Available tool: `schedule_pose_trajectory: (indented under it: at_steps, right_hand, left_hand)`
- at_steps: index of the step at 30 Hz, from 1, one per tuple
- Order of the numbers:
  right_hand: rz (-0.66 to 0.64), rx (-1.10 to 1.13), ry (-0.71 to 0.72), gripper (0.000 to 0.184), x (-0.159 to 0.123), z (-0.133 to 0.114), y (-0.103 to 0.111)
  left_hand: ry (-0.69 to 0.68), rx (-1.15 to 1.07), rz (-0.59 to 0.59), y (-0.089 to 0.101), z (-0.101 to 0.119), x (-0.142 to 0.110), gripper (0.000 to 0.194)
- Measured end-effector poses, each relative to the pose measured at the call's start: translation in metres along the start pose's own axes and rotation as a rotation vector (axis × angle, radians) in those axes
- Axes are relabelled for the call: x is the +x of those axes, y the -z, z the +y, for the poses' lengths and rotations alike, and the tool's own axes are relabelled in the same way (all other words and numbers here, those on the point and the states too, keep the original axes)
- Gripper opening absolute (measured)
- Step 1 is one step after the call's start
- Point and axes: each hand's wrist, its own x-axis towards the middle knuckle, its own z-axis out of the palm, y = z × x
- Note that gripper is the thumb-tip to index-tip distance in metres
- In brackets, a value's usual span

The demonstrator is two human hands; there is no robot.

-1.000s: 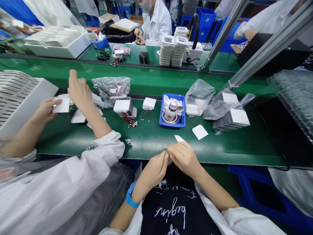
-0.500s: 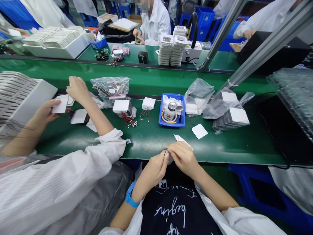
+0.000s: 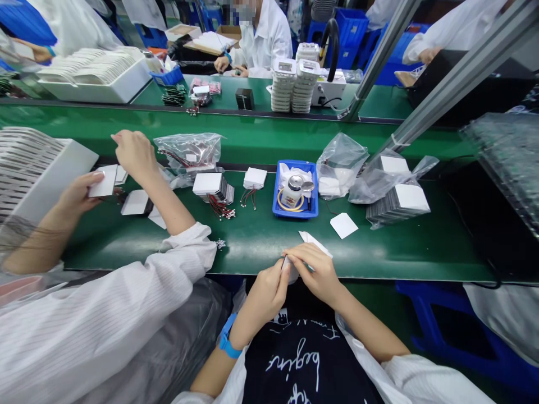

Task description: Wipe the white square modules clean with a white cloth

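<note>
At the front edge of the bench, my left hand [image 3: 264, 292] and my right hand [image 3: 316, 275] meet with fingertips pinched together. Between them is a thin white panel [image 3: 290, 273] with a dark edge, seen nearly edge-on and mostly covered by the fingers. Both hands grip it. Just beyond my right hand lies a folded-looking white sheet [image 3: 314, 241], partly hidden by that hand. Farther right, a white square card [image 3: 344, 225] rests flat on the green bench [image 3: 391, 247].
A blue tray [image 3: 275, 212] holds a jar [image 3: 290, 195] and a yellow ring. Stacked white panels with red wires [image 3: 208, 184] stand left of it; a bagged panel stack [image 3: 406, 201] stands right. At left, a co-worker's arms [image 3: 143, 168] reach over the bench. A metal post [image 3: 421, 112] slants across.
My fingers have shifted only slightly around the panel. The co-worker at left has moved a raised hand a little to the left; the person opposite has spread their hands apart.
</note>
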Motion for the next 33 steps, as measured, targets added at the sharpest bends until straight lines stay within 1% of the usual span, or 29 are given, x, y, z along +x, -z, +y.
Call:
schedule_pose_trajectory:
  at_steps: [4, 8, 11, 14, 16, 20, 24, 33]
  right_hand:
    - [0.013, -0.078, 0.053, 0.018, -0.001, 0.001, -0.002]
    - [0.032, -0.105, 0.017, 0.017, -0.003, 0.001, -0.007]
    - [0.071, -0.043, -0.056, 0.017, -0.004, -0.002, -0.008]
    - [0.081, 0.09, -0.163, 0.016, -0.004, -0.005, -0.007]
    - [0.09, 0.171, -0.203, 0.015, -0.005, -0.006, -0.006]
    - [0.143, 0.255, -0.176, 0.009, -0.006, -0.006, -0.008]
    - [0.174, 0.293, -0.178, 0.01, -0.006, -0.007, -0.01]
    - [0.201, 0.298, -0.195, 0.009, -0.006, -0.01, -0.011]
  left_hand:
    - [-0.025, 0.037, 0.009, 0.0, -0.001, 0.001, 0.027]
    - [-0.026, 0.042, 0.025, -0.003, 0.0, 0.001, 0.027]
    - [-0.005, -0.016, 0.024, -0.004, 0.001, 0.0, 0.027]
    - [0.009, -0.06, 0.029, -0.005, 0.001, 0.0, 0.028]
    - [0.009, -0.063, 0.026, -0.005, 0.0, 0.0, 0.028]
    - [-0.038, -0.038, 0.028, -0.006, -0.001, 0.0, 0.028]
    - [-0.098, 0.022, 0.059, -0.009, 0.0, -0.001, 0.028]
    - [-0.185, 0.104, 0.135, -0.01, 0.002, 0.0, 0.028]
